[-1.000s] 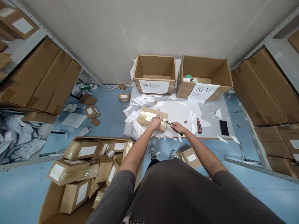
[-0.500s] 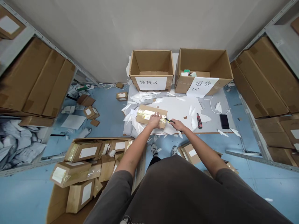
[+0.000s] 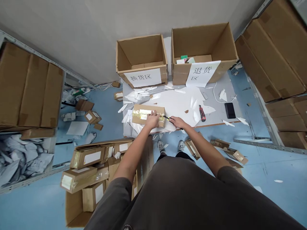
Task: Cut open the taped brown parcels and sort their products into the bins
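A taped cardboard box [image 3: 136, 117] with a white label lies on the white paper-covered table near its front edge. My left hand [image 3: 153, 120] bears down on its top toward the right end, fingers over the tape, holding it in place. In my right hand [image 3: 177, 122], fingers wrapped round the handle, is a black and yellow utility knife [image 3: 167, 118]. Its tip meets the taped right end of the box; how deep the blade goes cannot be seen. Farther right on the table lies a red and black utility knife [image 3: 202, 113], untouched.
Two large open cartons [image 3: 144, 78] [image 3: 178, 76] with paper signs stand at the table's back. A black phone [image 3: 230, 110] lies at right, paper scraps around. A big carton [image 3: 74, 207] of parcels stands at lower left. Loaded shelves [image 3: 271, 140] flank both sides.
The camera view has shifted and turned slightly. Both hands keep to the box, and the knife tip stays at its right end, the blade angled a little differently.
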`<move>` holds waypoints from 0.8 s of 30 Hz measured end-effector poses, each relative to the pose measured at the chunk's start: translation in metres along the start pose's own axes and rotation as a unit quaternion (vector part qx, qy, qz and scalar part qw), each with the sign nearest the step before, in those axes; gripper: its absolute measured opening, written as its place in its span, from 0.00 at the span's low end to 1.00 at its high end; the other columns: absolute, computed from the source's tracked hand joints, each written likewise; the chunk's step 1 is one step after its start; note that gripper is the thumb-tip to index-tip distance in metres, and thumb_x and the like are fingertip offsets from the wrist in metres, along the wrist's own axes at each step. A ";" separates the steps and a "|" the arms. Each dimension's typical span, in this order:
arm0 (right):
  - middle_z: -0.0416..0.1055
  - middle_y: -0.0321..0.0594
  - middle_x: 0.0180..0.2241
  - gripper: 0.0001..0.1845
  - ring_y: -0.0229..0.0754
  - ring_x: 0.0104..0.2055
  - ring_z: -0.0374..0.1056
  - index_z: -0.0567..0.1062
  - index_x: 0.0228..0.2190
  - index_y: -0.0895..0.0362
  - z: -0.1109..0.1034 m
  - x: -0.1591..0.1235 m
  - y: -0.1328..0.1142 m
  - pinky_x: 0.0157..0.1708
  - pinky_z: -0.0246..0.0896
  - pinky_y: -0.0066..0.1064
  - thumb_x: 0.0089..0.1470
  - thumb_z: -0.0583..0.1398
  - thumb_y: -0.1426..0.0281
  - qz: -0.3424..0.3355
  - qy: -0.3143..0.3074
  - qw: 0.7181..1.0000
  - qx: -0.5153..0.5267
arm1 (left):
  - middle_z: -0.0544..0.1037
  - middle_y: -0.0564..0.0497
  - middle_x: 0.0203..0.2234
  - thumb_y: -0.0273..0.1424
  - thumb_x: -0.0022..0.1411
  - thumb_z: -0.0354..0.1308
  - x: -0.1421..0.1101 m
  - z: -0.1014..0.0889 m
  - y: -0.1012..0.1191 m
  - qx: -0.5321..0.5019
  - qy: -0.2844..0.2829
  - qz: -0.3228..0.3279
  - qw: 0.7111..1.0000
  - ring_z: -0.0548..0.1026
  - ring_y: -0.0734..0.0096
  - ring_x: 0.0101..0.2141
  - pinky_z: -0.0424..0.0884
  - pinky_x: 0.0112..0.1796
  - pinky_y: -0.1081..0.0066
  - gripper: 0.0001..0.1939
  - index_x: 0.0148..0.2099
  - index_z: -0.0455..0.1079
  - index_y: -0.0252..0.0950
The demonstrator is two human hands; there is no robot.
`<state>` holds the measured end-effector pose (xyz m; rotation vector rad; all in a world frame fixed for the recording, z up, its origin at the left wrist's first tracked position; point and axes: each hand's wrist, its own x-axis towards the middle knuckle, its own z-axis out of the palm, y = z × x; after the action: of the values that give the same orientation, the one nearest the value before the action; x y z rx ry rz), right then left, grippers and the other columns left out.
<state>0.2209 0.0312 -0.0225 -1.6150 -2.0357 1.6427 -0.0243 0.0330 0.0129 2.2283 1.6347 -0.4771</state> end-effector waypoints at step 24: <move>0.70 0.31 0.23 0.26 0.41 0.21 0.68 0.74 0.40 0.52 -0.023 -0.008 -0.003 0.30 0.61 0.30 0.74 0.43 0.52 0.062 0.023 0.997 0.032 | 0.74 0.43 0.65 0.33 0.64 0.65 0.032 -0.006 -0.040 -0.169 0.113 0.029 0.979 0.66 0.47 0.67 0.64 0.66 0.51 0.21 0.59 0.76 0.41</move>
<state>0.2362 0.0411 -0.0063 -1.7729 -1.8758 1.6747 -0.0532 0.0744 0.0005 2.1223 1.6088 0.0720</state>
